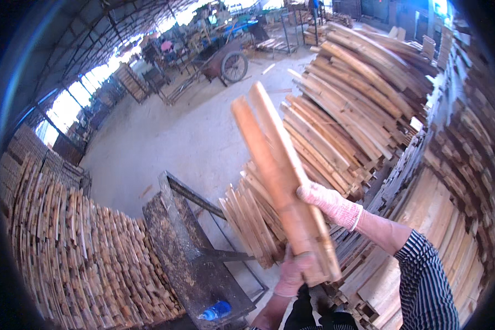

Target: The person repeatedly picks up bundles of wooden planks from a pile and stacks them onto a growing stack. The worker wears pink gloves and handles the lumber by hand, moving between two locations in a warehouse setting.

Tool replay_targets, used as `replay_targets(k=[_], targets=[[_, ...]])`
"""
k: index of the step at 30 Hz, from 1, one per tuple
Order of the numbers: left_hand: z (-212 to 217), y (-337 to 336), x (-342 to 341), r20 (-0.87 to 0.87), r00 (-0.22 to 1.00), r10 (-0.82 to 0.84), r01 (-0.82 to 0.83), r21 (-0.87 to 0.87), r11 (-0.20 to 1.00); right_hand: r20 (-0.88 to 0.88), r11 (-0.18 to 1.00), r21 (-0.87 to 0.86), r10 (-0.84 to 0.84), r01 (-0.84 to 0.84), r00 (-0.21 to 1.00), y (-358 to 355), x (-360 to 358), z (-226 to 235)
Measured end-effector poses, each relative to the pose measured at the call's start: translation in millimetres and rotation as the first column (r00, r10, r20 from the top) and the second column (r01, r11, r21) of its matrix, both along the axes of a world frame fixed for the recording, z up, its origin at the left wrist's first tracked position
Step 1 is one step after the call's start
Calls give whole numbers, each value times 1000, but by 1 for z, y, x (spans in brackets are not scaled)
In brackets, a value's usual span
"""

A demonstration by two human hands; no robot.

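Note:
Two long wooden boards [280,176] slant up and away in front of me, splayed apart at their far ends and meeting near my body. My left hand [293,272], in a pinkish work glove, grips them close to the near end; its fingers are partly behind the wood. Farther along, my right hand [327,203], gloved the same way, is closed on the edge of the right-hand board. Both boards are held up off the stacks, over a pile of similar boards [258,214].
A dark metal-framed bench [198,275] stands at my left with a blue bottle [215,311] on it. Stacked wood strips [88,247] fill the lower left. Large board piles [357,93] rise at the right. A wheeled cart [225,65] stands farther off on the concrete floor [148,132].

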State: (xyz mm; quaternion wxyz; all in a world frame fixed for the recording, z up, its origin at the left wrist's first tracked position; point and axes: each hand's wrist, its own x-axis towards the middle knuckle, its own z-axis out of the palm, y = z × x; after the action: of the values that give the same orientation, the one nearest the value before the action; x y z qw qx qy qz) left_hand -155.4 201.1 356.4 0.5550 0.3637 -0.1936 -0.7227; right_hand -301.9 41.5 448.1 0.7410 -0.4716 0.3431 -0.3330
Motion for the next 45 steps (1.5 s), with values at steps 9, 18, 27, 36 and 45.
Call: replay_targets(k=[9, 18, 27, 36, 45], targets=[[120, 0, -172, 552, 830, 79, 286, -542, 790, 54, 729, -491, -521, 477, 852, 120, -163, 166], [270, -18, -267, 541, 768, 343, 536, -836, 119, 198, 364, -590, -800, 720, 566, 244, -255, 150], [247, 38, -382, 571, 596, -565, 803, -421, 422, -444, 481, -642, -868, 597, 222, 330, -335, 93], [183, 143, -472, 154, 414, -897, 904, -184, 386, -372, 339, -681, -924, 650, 92, 511, -356, 96], [68, 271, -557, 54, 96, -994, 990, 99, 101, -674, 256, -631, -649, 733, -353, 708, -452, 6]])
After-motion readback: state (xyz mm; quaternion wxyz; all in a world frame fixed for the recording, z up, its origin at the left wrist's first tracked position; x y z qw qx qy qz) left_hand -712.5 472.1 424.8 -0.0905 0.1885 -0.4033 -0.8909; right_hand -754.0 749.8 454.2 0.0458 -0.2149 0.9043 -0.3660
